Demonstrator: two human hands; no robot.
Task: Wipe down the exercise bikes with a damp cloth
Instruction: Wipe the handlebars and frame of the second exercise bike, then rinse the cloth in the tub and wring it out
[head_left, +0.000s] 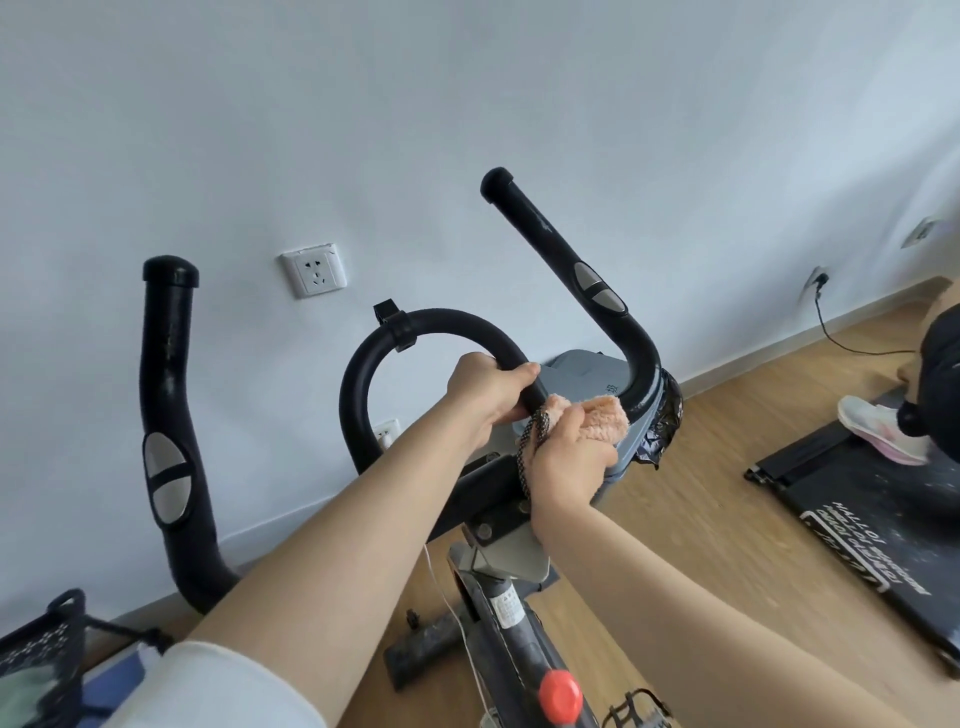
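The exercise bike's black handlebar fills the middle of the view, with a curved centre loop and two upright grips bearing grey sensor pads. My left hand grips the right side of the centre loop. Just below and to the right, my right hand holds a fluffy peach cloth bunched against the grey console, near the base of the right grip. A speckled cord hangs by my right hand. The bike's frame with its red knob runs down below.
A white wall with a socket stands close behind the bike. On the wooden floor at right lies a black treadmill, with another person's shoe on it. A black basket sits at the lower left.
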